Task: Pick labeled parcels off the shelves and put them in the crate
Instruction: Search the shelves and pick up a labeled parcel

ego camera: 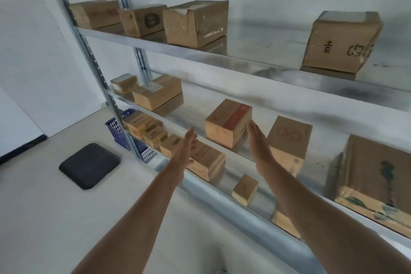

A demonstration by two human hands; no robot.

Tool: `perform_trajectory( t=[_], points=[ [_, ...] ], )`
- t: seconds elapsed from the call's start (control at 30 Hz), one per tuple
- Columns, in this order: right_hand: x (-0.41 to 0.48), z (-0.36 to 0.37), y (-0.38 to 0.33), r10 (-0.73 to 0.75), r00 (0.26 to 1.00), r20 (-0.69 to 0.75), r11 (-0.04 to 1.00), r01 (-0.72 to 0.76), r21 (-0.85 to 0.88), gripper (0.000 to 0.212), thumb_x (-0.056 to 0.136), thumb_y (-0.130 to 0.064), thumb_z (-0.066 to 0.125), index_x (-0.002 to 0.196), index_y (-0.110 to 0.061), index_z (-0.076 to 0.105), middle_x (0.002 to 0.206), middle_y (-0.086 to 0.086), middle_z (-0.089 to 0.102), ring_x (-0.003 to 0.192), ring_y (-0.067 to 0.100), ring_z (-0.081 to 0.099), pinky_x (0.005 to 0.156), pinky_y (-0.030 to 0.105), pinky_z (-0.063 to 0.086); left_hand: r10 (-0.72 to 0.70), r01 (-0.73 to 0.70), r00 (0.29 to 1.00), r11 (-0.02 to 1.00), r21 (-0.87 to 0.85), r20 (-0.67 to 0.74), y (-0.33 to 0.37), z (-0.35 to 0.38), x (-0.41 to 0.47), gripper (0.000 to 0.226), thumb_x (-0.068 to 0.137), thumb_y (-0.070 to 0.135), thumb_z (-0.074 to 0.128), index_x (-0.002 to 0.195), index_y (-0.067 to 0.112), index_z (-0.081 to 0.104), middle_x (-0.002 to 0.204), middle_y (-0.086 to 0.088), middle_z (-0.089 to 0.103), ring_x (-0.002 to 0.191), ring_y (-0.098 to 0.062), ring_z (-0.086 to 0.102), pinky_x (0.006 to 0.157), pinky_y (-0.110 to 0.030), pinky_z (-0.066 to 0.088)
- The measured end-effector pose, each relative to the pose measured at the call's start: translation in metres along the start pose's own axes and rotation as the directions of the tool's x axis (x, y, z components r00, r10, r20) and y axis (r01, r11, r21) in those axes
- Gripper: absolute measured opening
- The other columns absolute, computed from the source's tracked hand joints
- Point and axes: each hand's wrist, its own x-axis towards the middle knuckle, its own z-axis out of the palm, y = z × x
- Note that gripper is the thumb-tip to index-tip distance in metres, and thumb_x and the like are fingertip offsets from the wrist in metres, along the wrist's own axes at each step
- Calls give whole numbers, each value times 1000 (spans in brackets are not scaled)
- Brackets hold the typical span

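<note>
Both hands are reaching out flat and open, gripping nothing. The left hand (185, 147) and right hand (259, 142) are flanking a red-striped parcel (228, 122) sitting mid-frame on the middle shelf (200, 104); the right fingertips are nearly touching it.

14 parcels (228, 123) – 1 crate (124, 133)

Both forearms bare from frame edge to wrist; no sleeve, cuff or glove in view. Left grip (186, 147): no ring, watch or band seen. Right grip (258, 142): likewise unadorned, wrist below it bare. Fingers slim; nails not resolvable, edges motion-blurred.
</note>
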Motion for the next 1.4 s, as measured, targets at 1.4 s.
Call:
perform_trajectory(
  t=[1.4],
  points=[
    [189,72,-13,454,785,-423,850,-238,470,55,106,-62,24,120,-21,58,142,7,58,125,22,53,118,48,34,-222,209,784,974,90,579,63,1,357,94,89,84,35,155,17,40,149,0,54,139,-24,47,117,-62,20]
  ],
)
